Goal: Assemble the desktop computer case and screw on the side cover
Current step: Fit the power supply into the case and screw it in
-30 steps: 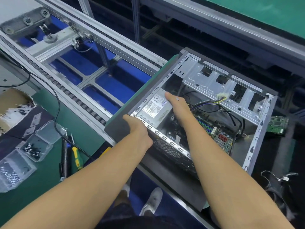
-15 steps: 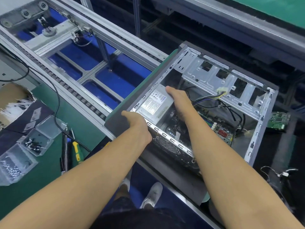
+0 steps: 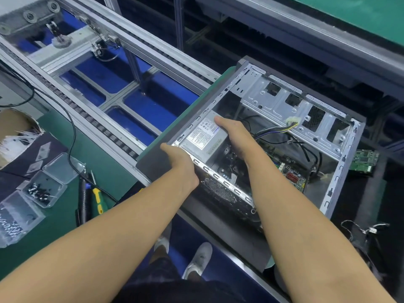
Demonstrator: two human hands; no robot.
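Note:
An open grey computer case (image 3: 341, 169) lies on its side across the conveyor rails, interior facing up. Inside I see the silver power supply (image 3: 205, 136) with its white label, a bundle of coloured cables (image 3: 275, 130) and the green motherboard (image 3: 290, 176). My left hand (image 3: 181, 165) grips the case's near left corner frame. Resting inside the case, my right hand (image 3: 236, 136) lies along the right side of the power supply with its fingers stretched over the top edge. No side cover is in view.
Clear plastic boxes of screws (image 3: 41, 189) sit on the green bench at left, beside a yellow-green screwdriver (image 3: 98, 200) and a black tool (image 3: 84, 197). A loose circuit board (image 3: 365, 160) lies right of the case. The conveyor frame (image 3: 113, 62) runs diagonally behind.
The case with both hands on it has shifted slightly toward me and left along the rails; both grips look unchanged.

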